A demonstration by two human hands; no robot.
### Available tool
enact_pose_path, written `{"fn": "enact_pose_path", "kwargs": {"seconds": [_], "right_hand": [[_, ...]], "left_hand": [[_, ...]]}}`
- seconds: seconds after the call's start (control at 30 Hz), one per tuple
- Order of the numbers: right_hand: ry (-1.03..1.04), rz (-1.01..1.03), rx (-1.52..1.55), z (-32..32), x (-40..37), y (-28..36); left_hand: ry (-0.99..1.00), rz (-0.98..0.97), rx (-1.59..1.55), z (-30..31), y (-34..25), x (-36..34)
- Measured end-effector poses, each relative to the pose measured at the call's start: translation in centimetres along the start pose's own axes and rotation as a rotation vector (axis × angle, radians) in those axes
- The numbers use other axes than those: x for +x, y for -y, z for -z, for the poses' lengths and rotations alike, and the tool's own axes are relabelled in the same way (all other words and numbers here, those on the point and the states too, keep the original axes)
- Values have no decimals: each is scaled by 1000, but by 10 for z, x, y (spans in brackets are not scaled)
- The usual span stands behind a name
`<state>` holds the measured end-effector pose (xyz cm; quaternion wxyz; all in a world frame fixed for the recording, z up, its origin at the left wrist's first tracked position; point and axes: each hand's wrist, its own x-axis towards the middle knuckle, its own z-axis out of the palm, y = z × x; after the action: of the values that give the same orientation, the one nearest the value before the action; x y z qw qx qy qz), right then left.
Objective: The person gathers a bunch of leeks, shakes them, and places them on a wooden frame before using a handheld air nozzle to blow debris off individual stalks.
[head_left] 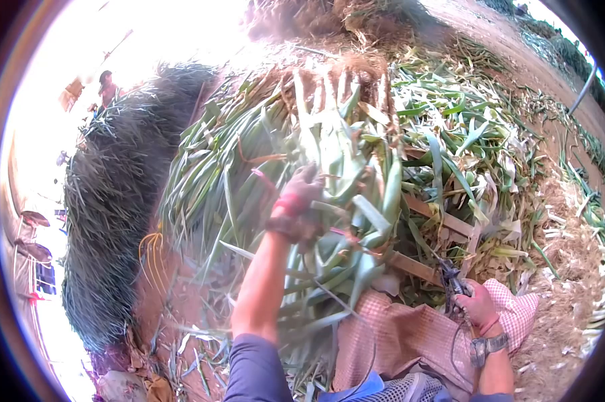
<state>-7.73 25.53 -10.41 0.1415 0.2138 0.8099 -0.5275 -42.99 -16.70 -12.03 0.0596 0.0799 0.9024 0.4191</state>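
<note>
My left hand (298,204), in a dirty glove with a red band at the wrist, is over a heap of leek-like green onions (342,157). Motion blur smears its fingers, so whether they grip a stalk cannot be made out. Low on the right, my right hand (478,307) is closed around a dark handheld tool (452,285) with a thin dark hose. The tool's tip points up and left, beside a wooden slat (416,268). Pinkish checked cloth (409,335) covers my lap. Roots of the onions lie at the far end, their green leaves towards the left.
A long dark-green stack of onions (125,181) stands on the left, with another person (106,87) behind it. Stripped leaves and peelings (476,147) pile up on the right. White stalks (604,295) lie at the right edge. Yellow strings (153,258) hang near the left stack.
</note>
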Motion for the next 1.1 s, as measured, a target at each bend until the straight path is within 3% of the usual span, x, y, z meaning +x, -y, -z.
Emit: {"fn": "enact_pose_path", "kwargs": {"seconds": [0.23, 0.33, 0.4, 0.47, 0.5, 0.57, 0.6, 0.63, 0.7, 0.8, 0.83, 0.9, 1.03, 1.1], "right_hand": [[68, -106, 17, -30, 7, 44], [67, -41, -221, -34, 8, 44], [24, 24, -207, -40, 19, 3], [-45, 116, -210, -44, 14, -2], [-38, 94, -207, -46, 10, 8], [-7, -14, -120, -44, 2, 23], [3, 8, -85, -42, 1, 18], [10, 34, -48, -42, 2, 10], [2, 51, 73, -42, 0, -4], [17, -29, 122, -39, -16, 6], [25, -29, 170, -37, -19, 12], [17, -26, 223, -33, -30, 25], [-9, 3, 343, -12, -58, 38], [-49, 118, 381, 4, -79, 44]], "left_hand": [[147, -4, 453, 2, -87, -31], [160, -16, 462, 4, -80, -27], [168, -18, 455, 7, -71, -23], [95, -64, 296, 4, -35, -13], [67, -120, 190, -1, -5, -6], [133, -221, 233, 18, -10, -19], [163, -77, -32, 28, -26, -31], [57, -110, -75, 29, -20, -39], [109, 76, -258, 43, -26, -60], [33, -61, -223, 58, -47, -117], [-5, -176, -9, 63, -59, -140], [54, -370, 129, 59, -82, -180], [94, -125, 408, 27, -100, -234], [89, 43, 468, 21, -110, -259]]}}
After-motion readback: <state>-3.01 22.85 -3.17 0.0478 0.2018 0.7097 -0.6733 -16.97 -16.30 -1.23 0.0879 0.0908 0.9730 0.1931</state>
